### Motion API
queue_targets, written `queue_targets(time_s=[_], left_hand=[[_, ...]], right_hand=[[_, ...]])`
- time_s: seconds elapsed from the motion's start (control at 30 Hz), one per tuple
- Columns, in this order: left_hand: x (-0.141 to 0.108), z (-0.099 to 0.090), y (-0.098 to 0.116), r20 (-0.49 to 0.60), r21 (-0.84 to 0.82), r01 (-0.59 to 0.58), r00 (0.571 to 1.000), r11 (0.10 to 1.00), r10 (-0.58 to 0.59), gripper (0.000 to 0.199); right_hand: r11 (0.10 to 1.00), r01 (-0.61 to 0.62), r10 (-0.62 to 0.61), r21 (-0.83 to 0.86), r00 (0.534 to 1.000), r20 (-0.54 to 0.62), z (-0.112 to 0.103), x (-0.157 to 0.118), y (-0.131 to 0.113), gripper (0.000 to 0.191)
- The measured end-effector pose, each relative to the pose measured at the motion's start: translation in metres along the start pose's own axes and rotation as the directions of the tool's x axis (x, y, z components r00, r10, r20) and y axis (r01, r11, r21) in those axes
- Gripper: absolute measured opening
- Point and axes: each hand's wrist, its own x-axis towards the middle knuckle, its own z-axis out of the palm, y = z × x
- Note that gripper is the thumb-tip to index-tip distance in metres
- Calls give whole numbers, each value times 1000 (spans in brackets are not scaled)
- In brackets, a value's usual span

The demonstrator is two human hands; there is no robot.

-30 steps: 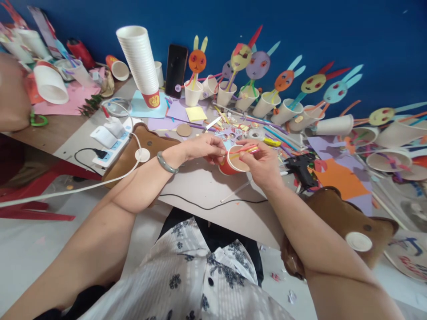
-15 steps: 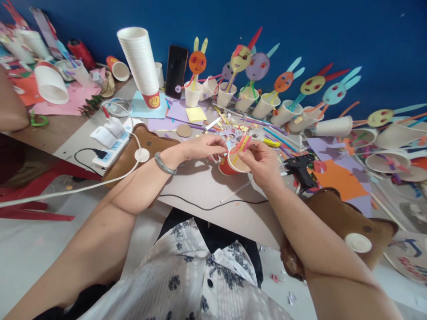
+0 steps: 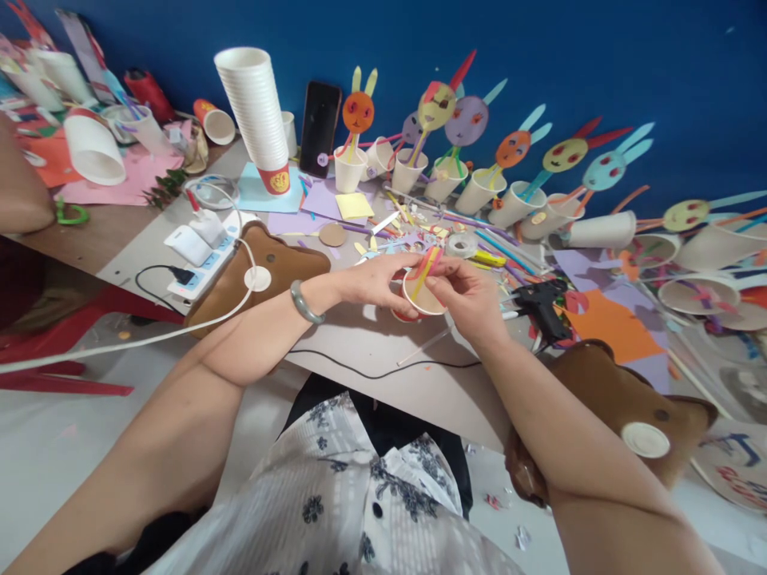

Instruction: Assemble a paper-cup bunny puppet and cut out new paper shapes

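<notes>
Looking down from the head view, I see a small round paper cup [image 3: 423, 307] with a red outside and a smooth, pale inside. It is in front of the person, held over the desk [image 3: 371, 343]. The left hand [image 3: 383, 281] has its grip curled around the cup's left side. The right hand [image 3: 473, 299] has its grip pinched, thumb and fingers together, on thin, flat strips [image 3: 429, 267] in pink-red and yellow. A hard, shiny bracelet [image 3: 307, 302] circles the left wrist. A flat round disc [image 3: 331, 234] and a soft-looking yellow square of paper [image 3: 355, 206] lie past the hands, near many bits of cut paper [image 3: 416, 239]. A black glue gun [image 3: 545, 311] lies to the right, by an orange paper sheet [image 3: 620, 327].

The strips go down into the held cup and poke up over its far edge. At the back, a white cup [image 3: 351, 172] holds the sticks of an orange bunny face [image 3: 358, 112] with two yellow ears. A tall stack of cups [image 3: 252, 104], one inside the other, leans a little.

Half a second ago, the left hand was beside the cup with its fingers bunched; now it wraps the cup. A second ago the strips leaned right; now they point up and away.
</notes>
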Motion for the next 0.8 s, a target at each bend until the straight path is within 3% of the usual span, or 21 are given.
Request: queue_targets(time_s=[0.27,0.43,0.67,0.8], left_hand=[[0,1,-3,-81,122,-5,997,993,15,65],[1,6,-3,-114,130,-27,993,991,42,77],[1,15,-5,-209,152,-38,975,988,70,64],[1,14,-5,-195,151,-28,979,988,58,65]], right_hand=[[1000,23,-23,-4,999,29,-4,4,1,18],[998,56,-56,15,998,11,0,4,2,19],[997,43,-46,58,998,39,-3,7,1,29],[998,17,-20,59,999,47,-3,7,0,35]])
